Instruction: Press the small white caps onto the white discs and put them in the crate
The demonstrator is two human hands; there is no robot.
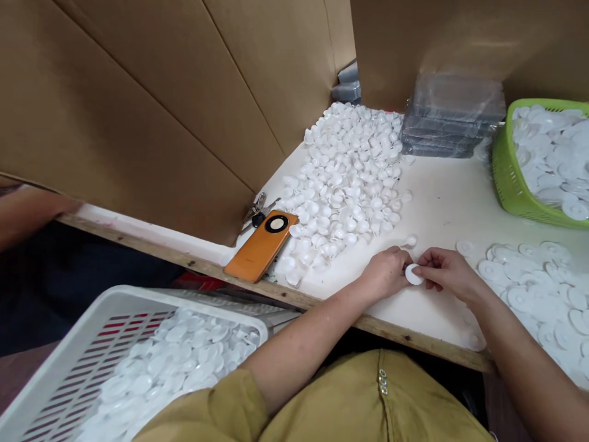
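Close together over the table's front part, both hands meet at a round white plastic disc (415, 275). My right hand (445, 270) pinches the disc between thumb and fingers. My left hand (385, 274) is closed against the disc's left side; its fingertips are hidden, so what it grips does not show. Just beyond the fingers lies a small white cup-shaped piece (409, 240). Many similar glossy cup-shaped pieces (350, 178) spread in a heap to the far left. On the right lies a heap of flat white discs (529, 276).
A green basket (501, 166) of white discs stands far right, beside stacked plastic-wrapped grey packs (453, 116). An orange phone (257, 248) and keys (258, 205) lie by the cardboard wall (184, 92). Below left is a white crate (103, 304) of white pieces. Another person's arm (32, 212) shows at left.
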